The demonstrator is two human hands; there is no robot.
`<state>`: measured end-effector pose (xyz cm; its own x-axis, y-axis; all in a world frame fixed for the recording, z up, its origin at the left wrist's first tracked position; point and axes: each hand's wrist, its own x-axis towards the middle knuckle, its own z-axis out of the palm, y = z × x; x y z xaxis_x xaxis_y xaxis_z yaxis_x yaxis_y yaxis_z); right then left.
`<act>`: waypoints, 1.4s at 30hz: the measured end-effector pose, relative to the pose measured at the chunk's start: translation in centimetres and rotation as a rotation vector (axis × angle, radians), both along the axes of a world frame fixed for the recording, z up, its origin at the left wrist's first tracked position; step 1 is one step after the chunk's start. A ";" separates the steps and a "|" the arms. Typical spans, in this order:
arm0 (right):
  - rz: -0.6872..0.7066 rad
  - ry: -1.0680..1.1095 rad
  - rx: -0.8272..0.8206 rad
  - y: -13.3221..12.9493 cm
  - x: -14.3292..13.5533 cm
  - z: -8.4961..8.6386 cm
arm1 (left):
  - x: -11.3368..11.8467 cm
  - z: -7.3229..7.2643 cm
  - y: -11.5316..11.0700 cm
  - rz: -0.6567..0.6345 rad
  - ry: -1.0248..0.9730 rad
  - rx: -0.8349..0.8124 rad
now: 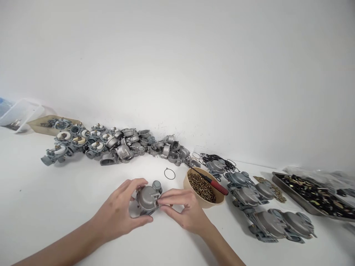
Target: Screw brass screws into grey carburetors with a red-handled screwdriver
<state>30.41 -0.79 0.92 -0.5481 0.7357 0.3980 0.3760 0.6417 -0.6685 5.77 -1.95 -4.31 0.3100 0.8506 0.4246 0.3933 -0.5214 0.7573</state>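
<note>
A rounded, dull-grey housing (148,198), knob (156,185) at one o'clock, is low-centre over the surface (63,197). Toward two lies a black ring (169,179); near three, a bowl (218,201) of screws (198,188) bears a red-handled screwdriver (219,187). The left grip (119,208) clasps the housing from nine; the right grip (188,212) touches it at three, whether pinching is unclear.

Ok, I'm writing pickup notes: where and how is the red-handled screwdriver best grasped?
Probably by the thick red handle, from above on the person's right: the screwdriver lies across the tan bowl, its handle end jutting out that side.
</note>
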 end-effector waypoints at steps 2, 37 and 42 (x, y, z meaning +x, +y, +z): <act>0.012 -0.067 0.055 -0.1 0.7 0.9 | 0.3 -0.1 0.0 -0.021 0.006 -0.020; -0.058 -0.108 0.503 0.8 3.2 15.0 | 1.3 1.3 1.0 -0.151 -0.203 -0.351; 0.059 -0.157 0.427 1.5 1.1 13.7 | 1.4 0.9 1.1 -0.139 -0.183 -0.311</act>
<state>31.49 0.68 14.66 -0.6621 0.4890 0.5678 0.4056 0.8710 -0.2772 7.19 -0.89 -3.45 0.3746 0.9026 0.2121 0.1785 -0.2947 0.9388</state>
